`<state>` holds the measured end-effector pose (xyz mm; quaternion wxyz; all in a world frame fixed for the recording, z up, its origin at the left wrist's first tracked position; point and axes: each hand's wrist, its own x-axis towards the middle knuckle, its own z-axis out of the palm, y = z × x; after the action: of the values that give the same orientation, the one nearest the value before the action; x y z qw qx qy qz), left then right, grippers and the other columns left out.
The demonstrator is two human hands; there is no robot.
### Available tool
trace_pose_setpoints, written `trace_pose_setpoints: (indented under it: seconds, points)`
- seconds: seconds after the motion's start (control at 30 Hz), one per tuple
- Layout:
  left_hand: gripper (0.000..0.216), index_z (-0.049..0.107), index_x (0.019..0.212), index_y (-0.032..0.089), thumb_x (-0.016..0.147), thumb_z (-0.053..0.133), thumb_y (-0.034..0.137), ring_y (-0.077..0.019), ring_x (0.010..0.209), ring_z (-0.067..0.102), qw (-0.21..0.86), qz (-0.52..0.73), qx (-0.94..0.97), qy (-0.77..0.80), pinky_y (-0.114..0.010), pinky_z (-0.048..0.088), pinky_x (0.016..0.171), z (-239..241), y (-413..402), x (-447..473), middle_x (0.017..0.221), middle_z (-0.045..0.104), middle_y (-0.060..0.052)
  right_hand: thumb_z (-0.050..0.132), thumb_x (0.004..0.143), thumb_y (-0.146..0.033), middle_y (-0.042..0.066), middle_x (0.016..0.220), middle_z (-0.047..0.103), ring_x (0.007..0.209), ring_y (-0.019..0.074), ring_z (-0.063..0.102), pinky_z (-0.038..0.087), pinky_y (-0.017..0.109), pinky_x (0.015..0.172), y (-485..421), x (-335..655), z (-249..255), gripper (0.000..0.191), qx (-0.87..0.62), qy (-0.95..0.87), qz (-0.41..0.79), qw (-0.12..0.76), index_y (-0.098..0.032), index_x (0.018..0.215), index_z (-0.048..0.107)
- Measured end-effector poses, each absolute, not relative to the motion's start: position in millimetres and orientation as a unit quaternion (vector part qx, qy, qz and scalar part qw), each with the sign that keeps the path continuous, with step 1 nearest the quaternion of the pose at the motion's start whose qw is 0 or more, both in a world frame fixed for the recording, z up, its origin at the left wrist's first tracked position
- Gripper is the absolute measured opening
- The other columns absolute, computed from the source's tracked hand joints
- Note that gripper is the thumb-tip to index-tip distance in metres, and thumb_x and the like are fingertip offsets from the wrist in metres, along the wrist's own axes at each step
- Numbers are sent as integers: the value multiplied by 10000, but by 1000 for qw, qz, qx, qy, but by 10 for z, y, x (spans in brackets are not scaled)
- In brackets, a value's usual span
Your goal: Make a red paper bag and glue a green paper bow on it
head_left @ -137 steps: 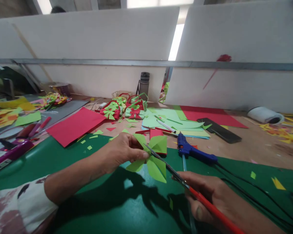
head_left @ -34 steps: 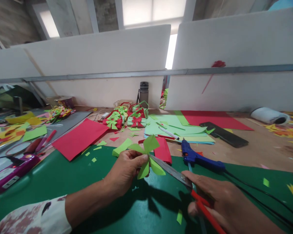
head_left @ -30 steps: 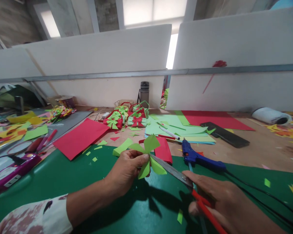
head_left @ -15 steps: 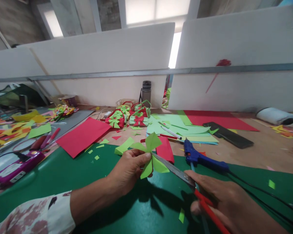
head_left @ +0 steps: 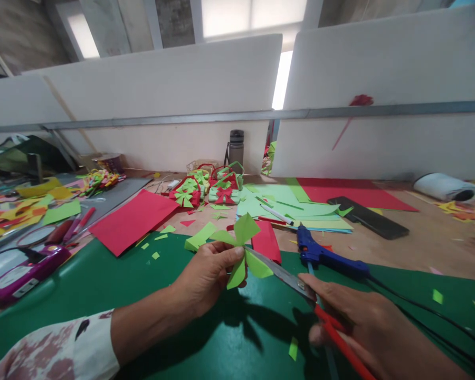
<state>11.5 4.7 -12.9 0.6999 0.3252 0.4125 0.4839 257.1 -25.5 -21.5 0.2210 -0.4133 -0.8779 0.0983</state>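
My left hand [head_left: 206,274] pinches a lime green paper bow [head_left: 240,248] at its middle, holding it above the green mat [head_left: 142,295]. My right hand [head_left: 364,327] grips red-handled scissors [head_left: 301,287]. Their metal blades point up-left and the tips meet the bow's centre, between its lower flaps. A small green paper offcut [head_left: 293,348] lies on the mat below the scissors.
A blue glue gun [head_left: 324,256] with a black cable lies just right of the bow. Red paper [head_left: 132,219], green sheets [head_left: 293,203], finished red-and-green bows [head_left: 206,187], a black phone [head_left: 368,217], a grey bottle [head_left: 236,148] and a purple case [head_left: 24,269] crowd the table before white partitions.
Since 4.6 s ago the bow has been trimmed smaller and folded tighter, and an offcut lies on the mat. Over the last second both hands barely moved.
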Motion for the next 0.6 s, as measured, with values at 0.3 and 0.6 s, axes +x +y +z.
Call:
trace_pose_setpoints:
  seconds: [0.3,0.6]
  points:
    - [282,623,772,118,593,783,266,-114,509,538,700,487,325,408,-273,461,524,-129,48,114,654,611,-26,657,691,-170,21,907,744,727,177,708,571,224,651,-231,2534,-168,432,-430,-869,57,238,-219,1120,628]
    - [229,613,745,115,618,759,237,-113,502,545,695,500,339,389,-254,455,493,-110,44,114,623,607,-22,583,646,-102,-8,955,739,798,214,705,579,256,618,-242,2558,-141,451,-492,-844,106,188,-263,1066,620]
